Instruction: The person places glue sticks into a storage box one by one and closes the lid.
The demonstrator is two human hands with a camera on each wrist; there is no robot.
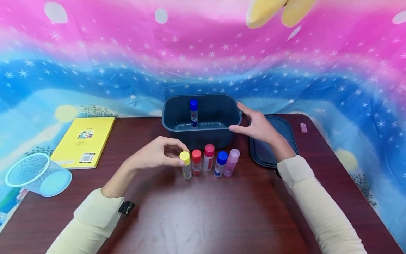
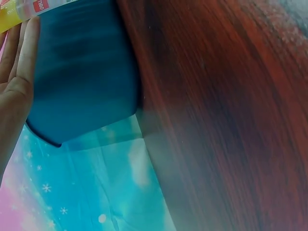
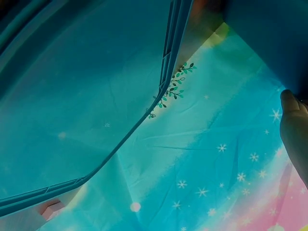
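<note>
Just below the middle of the head view, we find the yellow stick [image 1: 186, 166] pinched between the thumb and fingers of the left hand [image 1: 157, 153], a narrow grip. It is nearly upright at the left end of a row; we cannot tell whether its base touches the table [image 1: 203, 215]. To its right we count, in order, the first red stick [image 1: 196, 163], the second red stick [image 1: 208, 158], the blue stick [image 1: 220, 165] and the pink stick [image 1: 232, 163]. Behind the row, at the centre of the frame, we note the bin [image 1: 198, 137], with an inner blue stick [image 1: 194, 114] upright inside it, left of its middle. At the bin's right end we see the right hand [image 1: 258, 126], spread wide, its thumb at the near rim. Partly beneath the right forearm [image 1: 283, 147] we mark the lid [image 1: 264, 151]; farther right lies a pink block [image 1: 303, 128]. Toward the left edge we observe a book [image 1: 84, 144] and, lower, a mesh cup [image 1: 47, 172]. Across the top we see a patterned cloth [image 1: 203, 63]. At the upper left corner of the left wrist view, the yellow stick reappears beside the bin.
</note>
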